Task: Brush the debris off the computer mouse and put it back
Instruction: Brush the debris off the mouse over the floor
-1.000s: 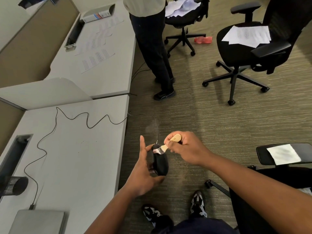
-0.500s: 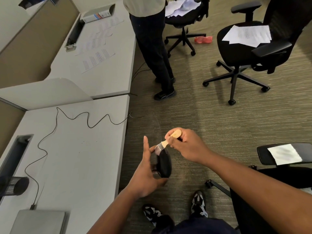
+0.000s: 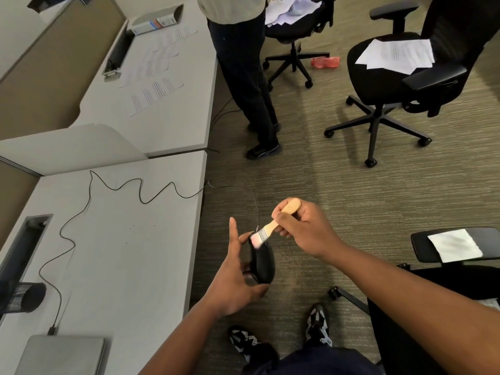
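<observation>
A black computer mouse (image 3: 262, 262) is held over the carpet, just right of the desk edge, in my left hand (image 3: 235, 277); thumb and lower fingers curl round it while the index finger points up. Its thin black cable (image 3: 140, 194) runs up from the mouse and snakes across the white desk (image 3: 121, 255). My right hand (image 3: 303, 228) grips the wooden handle of a small paintbrush (image 3: 273, 226), whose pale bristles touch the mouse's front end.
A closed grey laptop (image 3: 62, 355) lies at the desk's near corner, a black mesh cup (image 3: 21, 297) at its left. A person's legs (image 3: 243, 85) stand by the far desk. Office chairs with papers (image 3: 397, 55) stand on the carpet; another chair's armrest (image 3: 454, 246) is at my right.
My right hand has lifted the brush handle slightly and swept the bristles over the mouse's front end. The mouse has tilted a little in my left hand.
</observation>
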